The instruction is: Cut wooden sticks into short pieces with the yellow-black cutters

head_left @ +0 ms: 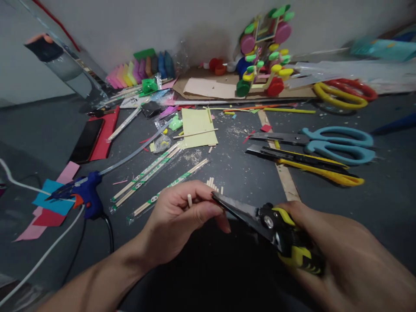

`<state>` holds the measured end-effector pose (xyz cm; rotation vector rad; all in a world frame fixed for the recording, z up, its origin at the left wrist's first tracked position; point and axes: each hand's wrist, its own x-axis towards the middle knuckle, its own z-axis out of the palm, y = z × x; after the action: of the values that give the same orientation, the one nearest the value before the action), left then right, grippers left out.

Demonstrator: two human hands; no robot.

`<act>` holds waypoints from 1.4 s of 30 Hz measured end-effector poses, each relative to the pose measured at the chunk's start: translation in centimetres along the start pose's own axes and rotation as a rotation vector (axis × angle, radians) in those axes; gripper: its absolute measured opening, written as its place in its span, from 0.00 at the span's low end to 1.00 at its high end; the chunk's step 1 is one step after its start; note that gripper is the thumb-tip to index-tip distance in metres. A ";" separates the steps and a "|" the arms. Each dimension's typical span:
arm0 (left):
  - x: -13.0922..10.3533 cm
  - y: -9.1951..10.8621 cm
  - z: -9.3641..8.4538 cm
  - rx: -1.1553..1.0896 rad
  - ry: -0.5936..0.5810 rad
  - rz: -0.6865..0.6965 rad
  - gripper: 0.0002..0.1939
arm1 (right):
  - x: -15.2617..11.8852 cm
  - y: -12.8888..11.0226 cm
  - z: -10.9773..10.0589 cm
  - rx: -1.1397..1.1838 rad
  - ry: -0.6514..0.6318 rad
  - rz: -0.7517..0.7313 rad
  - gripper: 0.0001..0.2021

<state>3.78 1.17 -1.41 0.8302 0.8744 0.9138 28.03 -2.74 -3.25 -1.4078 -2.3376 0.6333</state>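
Observation:
My left hand (191,208) is closed round a short wooden stick (190,200), whose pale end pokes out between the fingers. In my right hand (328,242) are black-and-yellow snips (276,225), their narrow blades pointing left. The blade tips touch or nearly touch the left fingertips; what lies between them is too small to make out. Just behind my left hand, several short cut stick pieces (212,182) lie on the dark table. Wrapped wooden sticks (147,175) rest to the left of them.
A blue glue gun (89,195) with cables lies left, near a phone (87,138). Blue-handled scissors (339,145) and a yellow cutter (305,162) lie right. Yellow paper (199,125) sits mid-table. Small wheeled models (264,56), clay packs (139,71) and a bottle (68,67) stand behind.

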 end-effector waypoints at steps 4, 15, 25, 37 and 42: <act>-0.1 -0.1 0.0 -0.021 -0.006 0.035 0.04 | -0.1 -0.2 -0.1 0.037 0.040 0.023 0.07; 0.1 -0.1 0.0 -0.081 -0.010 0.049 0.04 | 0.7 -0.3 -0.2 0.051 -0.027 -0.003 0.07; 0.1 -0.2 0.2 0.036 0.037 0.001 0.06 | -0.2 0.1 -0.2 -0.047 0.052 -0.015 0.07; 0.0 -0.1 -0.2 -0.003 0.007 0.043 0.03 | 0.6 -0.3 -0.4 0.051 0.012 0.026 0.09; 0.0 -0.2 -0.2 -0.067 -0.022 0.034 0.04 | 0.3 0.0 -0.4 0.033 -0.014 -0.002 0.08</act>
<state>3.62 1.11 -1.70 0.7978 0.8085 0.9573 28.08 -2.35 -2.91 -1.3907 -2.3283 0.6799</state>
